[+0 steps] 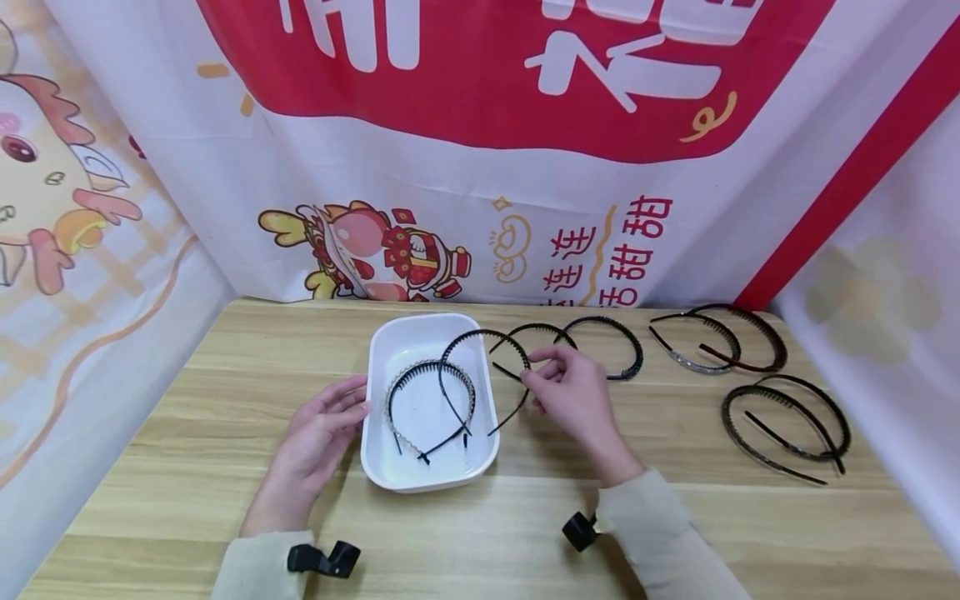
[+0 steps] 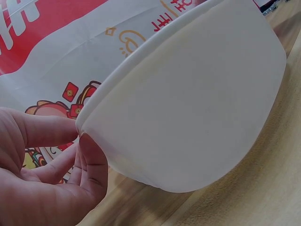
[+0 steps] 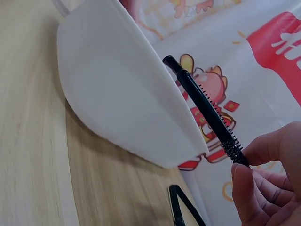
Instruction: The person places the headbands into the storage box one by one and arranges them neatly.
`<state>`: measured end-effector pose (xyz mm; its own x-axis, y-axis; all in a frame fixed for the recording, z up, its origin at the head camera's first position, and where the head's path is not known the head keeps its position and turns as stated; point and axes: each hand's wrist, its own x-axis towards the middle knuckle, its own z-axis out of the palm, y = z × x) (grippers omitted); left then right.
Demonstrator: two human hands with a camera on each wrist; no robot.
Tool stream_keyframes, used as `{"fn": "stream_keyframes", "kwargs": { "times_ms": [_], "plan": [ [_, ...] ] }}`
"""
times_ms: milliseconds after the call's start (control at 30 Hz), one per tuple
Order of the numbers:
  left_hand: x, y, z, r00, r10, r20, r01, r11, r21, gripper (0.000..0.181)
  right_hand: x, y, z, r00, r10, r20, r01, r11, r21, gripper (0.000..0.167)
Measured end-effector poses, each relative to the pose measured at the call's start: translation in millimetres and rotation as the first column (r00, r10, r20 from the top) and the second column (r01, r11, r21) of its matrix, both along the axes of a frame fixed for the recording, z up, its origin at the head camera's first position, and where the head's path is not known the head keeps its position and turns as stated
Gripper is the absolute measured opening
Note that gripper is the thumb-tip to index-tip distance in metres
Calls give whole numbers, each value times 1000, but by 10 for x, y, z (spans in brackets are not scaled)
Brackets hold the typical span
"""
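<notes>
A white rectangular tray (image 1: 429, 482) holds a beaded headband (image 1: 391, 398) with inner teeth. My left hand (image 1: 318, 442) is at the tray's left side; in the left wrist view the thumb and fingers (image 2: 94, 165) pinch its rim (image 2: 141, 52). My right hand (image 1: 573, 400) pinches a black toothed headband (image 1: 483, 332) between thumb and fingertips, holding it partly over the tray's right edge. The right wrist view shows this headband (image 3: 204, 103) held beside the tray wall (image 3: 113, 89), with the right hand (image 3: 268, 179) at its dark, studded part.
Behind my right hand two black headbands (image 1: 637, 350) lie on the wooden table (image 1: 262, 350). Several more lie at the right, a brown one (image 1: 780, 342) and black ones (image 1: 843, 417) among them. A printed cloth (image 1: 450, 183) hangs behind the table.
</notes>
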<state>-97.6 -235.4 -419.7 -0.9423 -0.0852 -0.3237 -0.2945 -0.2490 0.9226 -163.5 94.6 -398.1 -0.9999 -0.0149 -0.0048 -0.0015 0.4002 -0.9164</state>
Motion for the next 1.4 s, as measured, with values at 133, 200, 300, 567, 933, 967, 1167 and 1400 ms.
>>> {"fn": "stream_keyframes", "kwargs": {
  "times_ms": [133, 200, 300, 567, 933, 967, 1167, 1400],
  "plan": [
    [-4, 1, 2, 1000, 7, -8, -6, 1000, 9, 49, -12, -104, 20, 999, 33, -15, -33, 999, -4, 28],
    [-6, -1, 6, 1000, 7, -8, -7, 1000, 5, 50, -23, -153, 32, 999, 50, -20, -50, 999, 0, 28],
    [-10, -5, 9, 1000, 7, 0, -7, 1000, -6, 53, -47, -232, 48, 996, 79, -34, -78, 997, 18, 27],
    [-9, 1, -3, 1000, 11, -5, -11, 1000, 7, 51, -99, -457, 94, 987, 142, -73, -132, 983, 129, 22],
    [-12, 13, -12, 1000, 13, -15, -12, 1000, 19, 51, -218, -639, 173, 960, 277, -47, -247, 913, 325, 24],
    [-12, 13, -13, 1000, 10, -14, -10, 1000, 18, 52, -235, -645, 184, 956, 290, -41, -257, 899, 353, 24],
    [-12, 8, -21, 1000, 9, -27, -8, 1000, 8, 52, -348, -686, 214, 934, 356, -32, -300, 829, 472, 22],
    [-1, 1, -40, 999, 1, -36, -1, 1000, 6, 54, -427, -766, 214, 919, 394, 6, -331, 764, 553, 22]
  ]
}}
